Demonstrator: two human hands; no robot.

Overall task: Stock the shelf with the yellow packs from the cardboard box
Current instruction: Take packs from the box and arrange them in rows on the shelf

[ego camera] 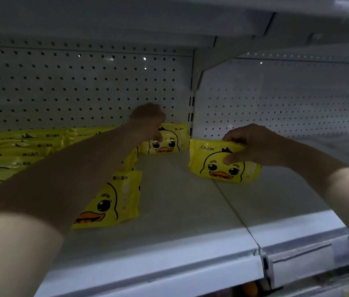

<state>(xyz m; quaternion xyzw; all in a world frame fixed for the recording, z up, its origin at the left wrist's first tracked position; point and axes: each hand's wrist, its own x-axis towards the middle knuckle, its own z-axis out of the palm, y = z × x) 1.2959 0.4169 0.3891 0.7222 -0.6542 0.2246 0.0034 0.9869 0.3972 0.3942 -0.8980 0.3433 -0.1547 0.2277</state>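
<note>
Dim store aisle, seen close up: white metal shelf board point(175, 213) across the lower half of the frame, white perforated back panel point(72, 86) across the upper half, underside of a higher shelf along the top edge. At left centre, rows of yellow plastic packs printed with a cartoon duck face point(19, 153), standing close one behind another. Nearest of them, a front pack point(113, 200), upright just left of the lower middle, partly hidden by the left forearm. At centre, near the back panel, a rear duck pack point(165, 144), upright, with the left hand point(147, 121) on top of it, fingers curled down over its upper edge, holding it. Right of centre, the right hand point(255, 144) gripping a held duck pack point(222, 168): thumb pressed on the printed face, fingers wrapped over the top. Slightly tilted, lower edge at the shelf board beside the seam between two shelf sections; cannot tell whether touching.
</note>
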